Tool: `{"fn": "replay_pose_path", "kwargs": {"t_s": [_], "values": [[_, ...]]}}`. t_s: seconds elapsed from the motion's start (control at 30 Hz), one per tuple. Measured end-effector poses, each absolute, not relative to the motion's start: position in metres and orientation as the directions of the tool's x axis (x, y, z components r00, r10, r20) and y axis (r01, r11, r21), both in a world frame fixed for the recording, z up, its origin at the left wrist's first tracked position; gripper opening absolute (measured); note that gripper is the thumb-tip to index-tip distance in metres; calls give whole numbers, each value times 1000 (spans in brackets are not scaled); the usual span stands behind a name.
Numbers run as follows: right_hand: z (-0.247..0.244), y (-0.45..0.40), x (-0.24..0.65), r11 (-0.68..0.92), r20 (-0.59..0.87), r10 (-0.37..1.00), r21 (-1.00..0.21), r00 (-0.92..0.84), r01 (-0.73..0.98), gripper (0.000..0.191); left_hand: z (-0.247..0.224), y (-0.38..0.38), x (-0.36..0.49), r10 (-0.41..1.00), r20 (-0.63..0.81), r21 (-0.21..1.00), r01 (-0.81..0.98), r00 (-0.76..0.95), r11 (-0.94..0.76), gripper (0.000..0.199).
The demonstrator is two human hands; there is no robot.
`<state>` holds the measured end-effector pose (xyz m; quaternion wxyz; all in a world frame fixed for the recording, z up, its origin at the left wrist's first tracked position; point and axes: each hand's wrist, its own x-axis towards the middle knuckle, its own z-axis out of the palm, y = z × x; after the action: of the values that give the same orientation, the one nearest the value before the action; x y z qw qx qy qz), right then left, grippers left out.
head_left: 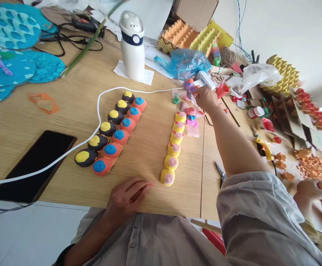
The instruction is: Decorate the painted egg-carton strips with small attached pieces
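My left hand rests near the table's front edge, thumb and fingertips pinched on a small red piece. My right hand reaches far forward beside a small purple and orange object; its fingertips are partly hidden, and any hold is unclear. Between the hands runs a yellow strip of bumps with pink discs; the farther bumps also carry small red bits. To the left lie an orange-red strip with blue discs and a black strip with yellow discs, side by side.
A phone and white cable lie left. Behind stand a white bottle, blue plastic bag and egg trays. Small clay packets, scissors and a yellow glue gun are right. Another person's hand shows far right.
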<state>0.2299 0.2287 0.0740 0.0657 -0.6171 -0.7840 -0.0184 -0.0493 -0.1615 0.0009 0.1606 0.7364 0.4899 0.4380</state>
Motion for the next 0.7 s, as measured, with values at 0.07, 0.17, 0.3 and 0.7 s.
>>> {"fn": "replay_pose_path", "kwargs": {"t_s": [0.07, 0.17, 0.3, 0.7], "values": [[68, 221, 220, 305, 88, 950, -62, -299, 950, 37, 1, -162, -49, 865, 483, 667, 585, 134, -463, 16], [59, 215, 208, 337, 34, 941, -123, -335, 934, 58, 2, -162, -49, 872, 471, 674, 583, 135, -454, 15], [58, 210, 204, 294, 5, 954, -218, -300, 931, 60, 3, -163, -50, 874, 466, 675, 582, 138, -452, 18], [84, 158, 216, 144, 96, 989, -446, -113, 883, 40, -2, -163, -51, 868, 478, 692, 549, 136, -468, 16]]}}
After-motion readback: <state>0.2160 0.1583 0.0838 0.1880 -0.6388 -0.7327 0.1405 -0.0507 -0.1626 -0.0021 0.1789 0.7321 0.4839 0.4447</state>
